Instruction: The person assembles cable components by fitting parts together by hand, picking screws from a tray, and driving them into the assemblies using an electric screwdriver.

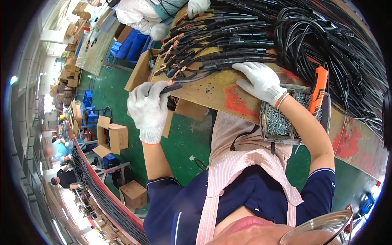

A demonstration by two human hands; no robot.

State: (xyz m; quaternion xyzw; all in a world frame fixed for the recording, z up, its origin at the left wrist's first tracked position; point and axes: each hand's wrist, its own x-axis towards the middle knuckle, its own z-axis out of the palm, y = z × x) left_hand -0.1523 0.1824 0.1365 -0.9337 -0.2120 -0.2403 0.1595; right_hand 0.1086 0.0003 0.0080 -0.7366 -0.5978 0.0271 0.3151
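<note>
My left hand (150, 107), in a white knit glove, is closed at the table's left edge. Between its fingers and thumb is a short black cable end (171, 87), with a bit of copper showing beside it. My right hand (261, 80), gloved too, lies over the table with its fingers stretched out. Its fingertips are at the nearest black cable (228, 64) of the row. Several black cables with dark sleeves (249, 42) lie side by side, their bare copper ends (179, 72) pointing left.
A box of screws (279, 122) sits under my right wrist, with an orange-handled tool (318, 90) standing at it. Coiled black cables (302, 36) heap up at the right. A co-worker's gloved hand (199, 7) is at the far edge. An open carton (111, 136) stands on the green floor.
</note>
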